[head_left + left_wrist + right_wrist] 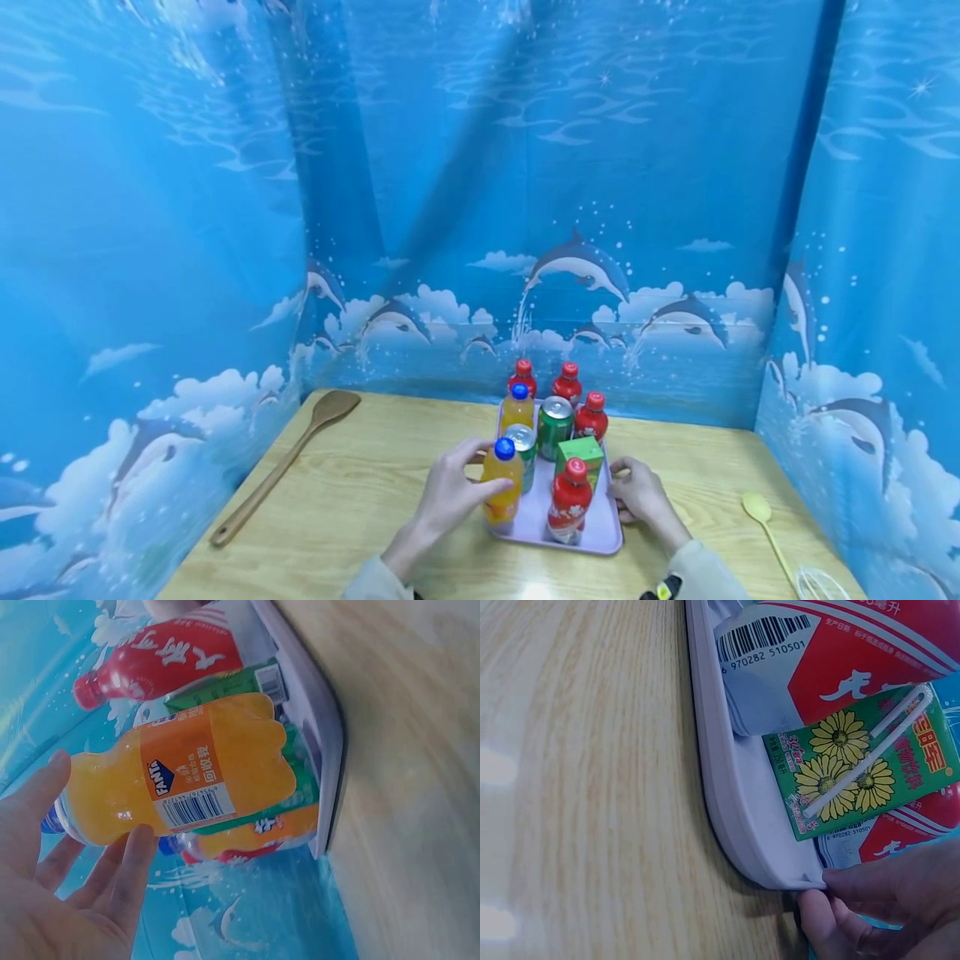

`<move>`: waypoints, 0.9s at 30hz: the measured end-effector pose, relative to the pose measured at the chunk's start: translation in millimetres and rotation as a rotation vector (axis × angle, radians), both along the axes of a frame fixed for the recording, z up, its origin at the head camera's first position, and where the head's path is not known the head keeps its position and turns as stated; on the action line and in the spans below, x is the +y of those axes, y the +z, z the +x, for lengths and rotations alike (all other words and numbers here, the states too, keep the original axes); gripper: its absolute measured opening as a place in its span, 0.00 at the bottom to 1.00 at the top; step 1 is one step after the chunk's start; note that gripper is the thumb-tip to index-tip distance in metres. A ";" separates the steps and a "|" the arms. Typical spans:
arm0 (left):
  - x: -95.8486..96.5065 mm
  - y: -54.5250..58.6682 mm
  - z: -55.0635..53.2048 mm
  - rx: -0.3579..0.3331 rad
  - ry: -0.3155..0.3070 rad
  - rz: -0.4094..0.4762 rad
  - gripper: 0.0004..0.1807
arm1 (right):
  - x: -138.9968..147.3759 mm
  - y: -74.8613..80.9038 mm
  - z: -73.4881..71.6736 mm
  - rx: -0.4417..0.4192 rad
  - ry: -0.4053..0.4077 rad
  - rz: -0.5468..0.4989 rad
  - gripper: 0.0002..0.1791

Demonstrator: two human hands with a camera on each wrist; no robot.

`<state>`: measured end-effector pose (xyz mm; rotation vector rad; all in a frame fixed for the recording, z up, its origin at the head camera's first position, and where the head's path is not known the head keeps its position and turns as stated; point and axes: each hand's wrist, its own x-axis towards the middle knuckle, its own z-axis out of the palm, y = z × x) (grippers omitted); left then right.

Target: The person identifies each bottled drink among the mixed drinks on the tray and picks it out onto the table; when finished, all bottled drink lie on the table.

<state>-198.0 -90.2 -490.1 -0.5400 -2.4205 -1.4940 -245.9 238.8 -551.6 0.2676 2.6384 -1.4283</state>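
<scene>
My left hand point(455, 487) holds an orange Fanta bottle point(501, 492) with a blue cap, thumb and fingers around its upper part. The bottle is over the near left corner of a pale purple tray point(534, 510); whether its base touches the tray I cannot tell. My right hand point(641, 493) pinches the tray's right rim; the right wrist view shows the thumb point(862, 881) on the edge. A red bottle point(570, 504) stands at the tray's front, a green drink carton point(862, 761) with a straw behind it. Two green cans point(555, 429) and another orange bottle point(517, 408) stand farther back.
Several red-capped bottles point(591, 419) stand along the tray's back and right. A wooden spatula point(300, 446) lies on the table's left. On the right lie a yellow spoon point(757, 508) and a white whisk point(819, 585). Blue dolphin-print curtains point(480, 208) surround the table.
</scene>
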 end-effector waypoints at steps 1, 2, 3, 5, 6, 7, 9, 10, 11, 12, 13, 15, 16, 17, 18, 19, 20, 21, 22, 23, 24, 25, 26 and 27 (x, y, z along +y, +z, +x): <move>-1.6 2.1 -0.7 0.002 0.003 0.005 0.28 | 0.0 0.1 0.1 -0.003 -0.003 -0.001 0.21; -3.3 3.8 -1.5 0.005 0.007 0.011 0.28 | 0.2 0.0 0.2 -0.002 -0.003 0.000 0.21; -5.1 5.5 -2.6 0.009 0.011 0.015 0.27 | 0.3 0.0 0.0 -0.004 -0.005 -0.002 0.21; -9.1 8.9 -5.1 0.023 0.028 0.015 0.27 | 0.7 -0.2 0.0 -0.001 -0.001 -0.003 0.21; -11.4 10.7 -6.3 0.025 0.038 0.017 0.28 | 0.7 0.1 0.2 -0.002 -0.002 -0.004 0.22; -13.7 12.3 -7.7 0.033 0.050 0.013 0.28 | 0.9 -0.3 0.1 -0.003 -0.004 -0.007 0.22; -18.5 15.8 -10.5 0.054 0.074 -0.004 0.28 | 1.1 -0.3 0.3 -0.002 -0.002 -0.009 0.22; -21.0 17.5 -12.0 0.060 0.089 -0.011 0.28 | 1.2 -0.6 0.2 -0.001 -0.001 -0.009 0.22; -23.6 19.0 -13.5 0.064 0.101 -0.014 0.28 | 1.1 -0.6 0.3 -0.005 -0.003 -0.012 0.22; -26.4 20.3 -15.3 0.074 0.110 -0.017 0.27 | 1.1 -0.7 0.1 -0.008 -0.003 -0.012 0.22; -29.1 21.9 -17.3 0.075 0.121 -0.021 0.27 | 1.2 -0.6 0.1 -0.008 0.001 -0.012 0.22; -35.2 24.6 -21.5 0.070 0.139 -0.012 0.27 | 1.1 -0.2 -0.3 -0.013 0.000 -0.010 0.22; -38.4 25.9 -23.9 0.057 0.147 -0.003 0.27 | 1.1 -0.2 -0.6 -0.016 -0.003 -0.012 0.22; -41.7 27.1 -26.4 0.048 0.156 0.003 0.27 | 1.1 0.2 -0.5 -0.017 0.000 -0.010 0.22; -45.2 28.0 -29.2 0.036 0.164 0.008 0.27 | 1.1 0.3 -0.7 -0.016 0.000 -0.009 0.22; -48.6 29.1 -32.1 0.018 0.173 0.015 0.26 | 1.1 0.7 -0.6 -0.016 0.000 -0.009 0.22; -52.4 29.2 -35.4 0.012 0.182 0.020 0.26 | 1.1 0.7 -0.7 -0.016 -0.002 -0.009 0.23; -56.1 29.0 -39.0 0.004 0.190 0.026 0.25 | 1.0 1.0 -0.5 -0.015 0.000 -0.009 0.23; -59.8 28.6 -42.6 0.000 0.199 0.030 0.25 | 1.1 1.1 -0.4 -0.014 0.001 -0.010 0.23; -63.5 27.5 -46.7 0.002 0.208 0.031 0.25 | 1.1 1.2 -0.2 -0.013 0.003 -0.009 0.23; -67.3 26.2 -50.6 0.006 0.217 0.036 0.25 | 1.0 1.2 -0.2 -0.012 0.000 -0.011 0.23; -70.8 24.8 -54.2 0.013 0.228 0.039 0.25 | 1.1 1.1 -0.1 -0.010 0.000 -0.011 0.22; -74.5 22.8 -58.2 0.018 0.240 0.041 0.25 | 1.0 1.3 0.3 -0.008 0.001 -0.012 0.22; -77.8 20.8 -62.1 0.025 0.251 0.043 0.25 | 1.0 1.4 0.6 -0.006 0.001 -0.012 0.22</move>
